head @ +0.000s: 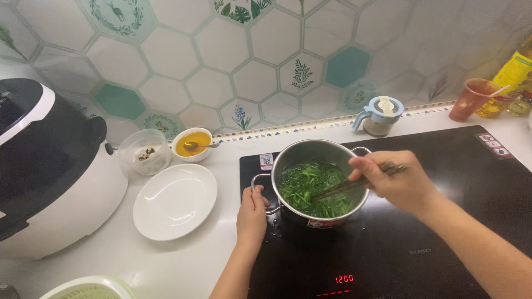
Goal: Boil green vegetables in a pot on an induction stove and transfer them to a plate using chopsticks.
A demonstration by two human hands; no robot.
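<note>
While left hand (252,213) grips the pot (320,182) handle, right hand (394,180) clasps chopsticks (354,185); plate (174,201) nearby — left.

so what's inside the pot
The pot holds green leafy vegetables, with chopsticks from the right hand dipping in. The greens cover the bottom and any liquid.

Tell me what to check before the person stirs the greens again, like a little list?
1. Left hand on the pot handle: ok.
2. Right hand gripping the chopsticks: ok.
3. Chopstick tips down in the greens: ok.
4. Pot sitting flat on the black cooktop: ok.
5. Cooktop switched on, red display lit: ok.
6. Whether the handle is too hot: cannot tell.
</note>
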